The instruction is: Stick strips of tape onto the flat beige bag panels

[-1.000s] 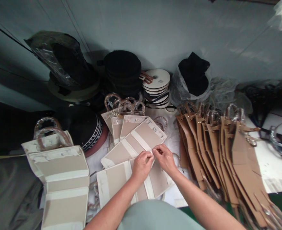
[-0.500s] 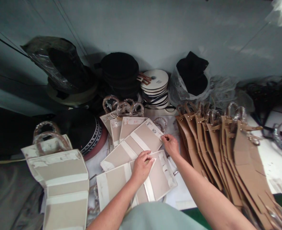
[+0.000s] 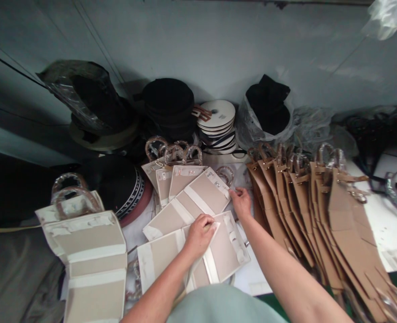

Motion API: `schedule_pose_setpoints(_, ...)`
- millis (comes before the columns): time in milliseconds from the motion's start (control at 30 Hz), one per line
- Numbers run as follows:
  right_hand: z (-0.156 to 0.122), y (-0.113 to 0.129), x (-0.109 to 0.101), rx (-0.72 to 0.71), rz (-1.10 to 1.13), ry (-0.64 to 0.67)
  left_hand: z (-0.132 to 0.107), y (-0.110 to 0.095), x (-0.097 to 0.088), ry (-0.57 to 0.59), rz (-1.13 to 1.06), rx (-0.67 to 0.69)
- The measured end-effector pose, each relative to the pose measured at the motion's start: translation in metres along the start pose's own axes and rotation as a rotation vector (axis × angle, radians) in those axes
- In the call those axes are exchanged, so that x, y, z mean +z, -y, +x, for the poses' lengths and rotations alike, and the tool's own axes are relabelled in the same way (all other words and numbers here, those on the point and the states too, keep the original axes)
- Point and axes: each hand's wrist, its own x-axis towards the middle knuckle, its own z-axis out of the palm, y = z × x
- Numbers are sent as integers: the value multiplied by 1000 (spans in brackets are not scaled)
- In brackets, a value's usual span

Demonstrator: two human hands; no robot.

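Note:
My left hand (image 3: 200, 235) is closed in a pinch over the lower beige bag panel (image 3: 227, 255). A small whitish strip (image 3: 216, 226) sticks out from between its fingertips. To the right, my right hand (image 3: 241, 202) has its thumb and fingers together at the corner of the upper bag panel (image 3: 198, 197), which lies slanted and overlaps the lower one. Both panels are flat, with white strips across them. Behind them, several similar panels (image 3: 187, 175) are fanned out, with plastic-wrapped round handles (image 3: 174, 152).
Brown bag panels (image 3: 306, 211) stand in a row on the right. Another beige bag panel with handles (image 3: 95, 260) lies at left. Behind are black rolls (image 3: 168, 96), ribbon spools (image 3: 217, 112) and a black roll in clear plastic (image 3: 269, 105), along a grey wall (image 3: 218, 40).
The view has tilted up slightly. Both hands keep nearly the same places on the panels, with only small finger movement.

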Motion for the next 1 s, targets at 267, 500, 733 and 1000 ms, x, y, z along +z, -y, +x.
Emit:
schedule_pose_setpoints(267,-11,0,-7,-32,-1,10,-5,-4,0,-5,-98,-157)
schedule_pose_setpoints(500,-25,-1,-12,-118,-85,37,-19,-12,0,-22,-241,-275)
schedule_pose_setpoints(733,-21,1,-19,-139,-89,90,-28,-5,-1,24,-183,-241)
schedule_pose_setpoints(1000,-4,2,-19,-105,-56,158,-28,5,2,9,-138,-211)
